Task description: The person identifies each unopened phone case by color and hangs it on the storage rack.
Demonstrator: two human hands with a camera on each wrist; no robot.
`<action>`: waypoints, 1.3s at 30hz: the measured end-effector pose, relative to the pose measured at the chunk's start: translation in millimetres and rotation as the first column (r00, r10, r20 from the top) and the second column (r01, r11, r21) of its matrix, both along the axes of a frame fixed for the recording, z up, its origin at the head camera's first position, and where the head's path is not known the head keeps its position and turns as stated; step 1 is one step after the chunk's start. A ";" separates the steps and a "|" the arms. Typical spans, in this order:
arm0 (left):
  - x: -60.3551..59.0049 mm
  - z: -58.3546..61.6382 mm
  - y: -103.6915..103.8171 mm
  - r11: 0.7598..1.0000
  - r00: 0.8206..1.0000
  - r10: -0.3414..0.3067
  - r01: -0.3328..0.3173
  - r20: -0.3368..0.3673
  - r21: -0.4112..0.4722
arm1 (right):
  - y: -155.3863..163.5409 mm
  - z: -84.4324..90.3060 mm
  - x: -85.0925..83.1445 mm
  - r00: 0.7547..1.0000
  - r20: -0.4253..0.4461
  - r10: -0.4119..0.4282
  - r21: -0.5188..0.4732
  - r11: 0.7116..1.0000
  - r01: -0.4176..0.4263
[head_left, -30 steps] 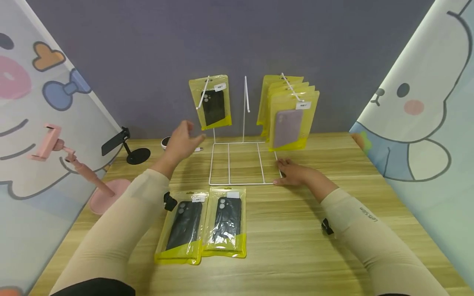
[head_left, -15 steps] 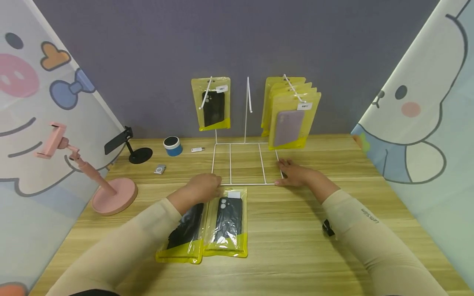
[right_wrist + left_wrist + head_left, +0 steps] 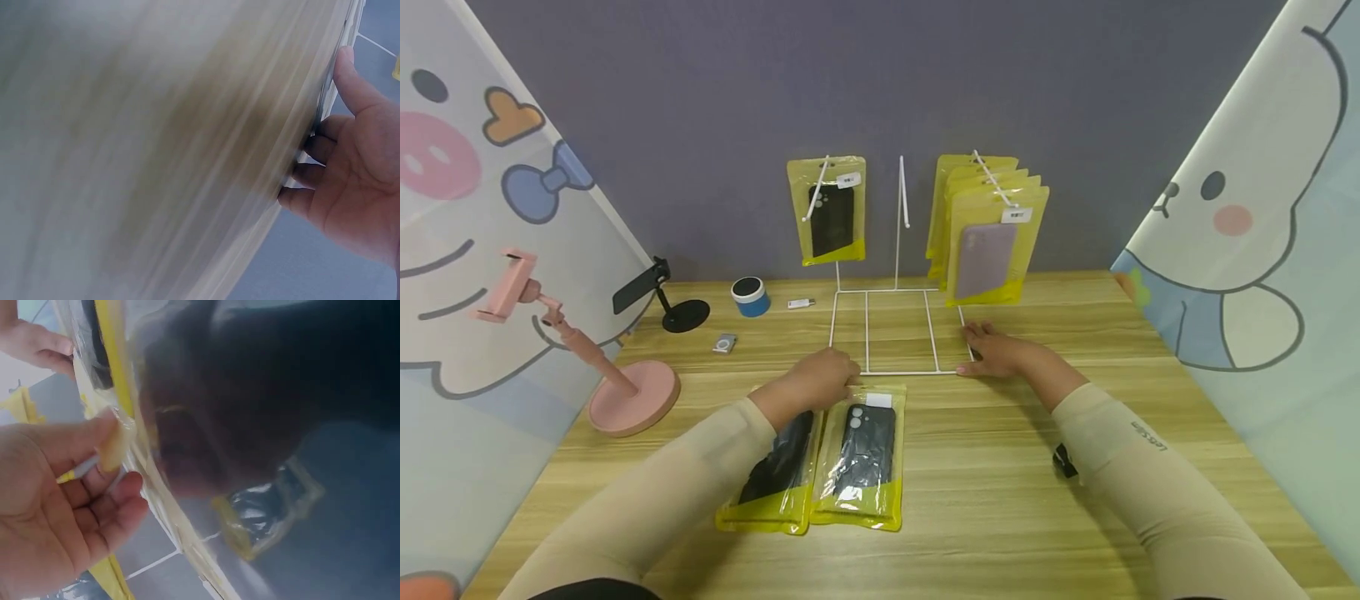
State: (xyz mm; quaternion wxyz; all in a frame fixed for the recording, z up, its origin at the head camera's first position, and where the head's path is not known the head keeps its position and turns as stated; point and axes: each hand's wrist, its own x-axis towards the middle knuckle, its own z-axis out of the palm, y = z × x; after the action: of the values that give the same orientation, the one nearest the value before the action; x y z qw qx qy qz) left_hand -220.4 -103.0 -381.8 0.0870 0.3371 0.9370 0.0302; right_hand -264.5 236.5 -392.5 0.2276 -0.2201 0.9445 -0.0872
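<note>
Right-hand phone case packet lies flat on the table, touching its neighbour packet. Left hand pinches its top edge. Right hand presses flat on the wire rack base; bare wood lies to the right.

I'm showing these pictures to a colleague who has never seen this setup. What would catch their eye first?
Probably the white wire rack at the back of the wooden table, with yellow phone-case packets hanging from its hooks. Next, two more packets lying flat in front, the left hand pinching the top of one, while the right hand rests on the rack's base.
</note>
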 end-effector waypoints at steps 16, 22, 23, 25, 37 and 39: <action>-1.6 60.8 -33.2 0.553 0.919 0.006 -0.332 0.395 0.764 | 1.1 -3.8 -1.8 1.000 0.012 -0.010 -0.026 1.000 0.010; 4.4 94.1 -45.9 0.484 0.971 0.140 -0.239 0.195 0.842 | 0.8 -2.9 -1.3 1.000 0.005 -0.007 -0.030 1.000 0.007; 5.3 100.5 -47.5 0.466 0.973 0.159 -0.226 0.170 0.855 | 0.6 -2.6 -1.2 1.000 0.004 -0.007 -0.032 0.999 0.007; 6.7 113.2 -50.3 0.431 0.970 0.200 -0.215 0.139 0.876 | 0.5 -2.4 -0.8 1.000 0.003 -0.008 -0.033 0.999 0.008; -2.3 151.7 -57.0 0.361 0.919 0.384 -0.241 0.092 0.901 | 1.0 -5.5 -1.5 1.000 -0.016 0.001 -0.033 0.999 -0.001; -5.5 151.5 -57.2 0.369 0.912 0.398 -0.258 0.099 0.893 | 0.6 -5.6 -2.0 1.000 -0.015 0.000 -0.026 1.000 -0.001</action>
State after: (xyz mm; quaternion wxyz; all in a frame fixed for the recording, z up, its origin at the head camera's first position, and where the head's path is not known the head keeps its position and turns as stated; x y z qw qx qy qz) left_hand -225.9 -160.2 -230.2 -0.1739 0.1394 0.8295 0.5120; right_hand -266.4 237.2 -398.1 0.2178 -0.2239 0.9449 -0.0976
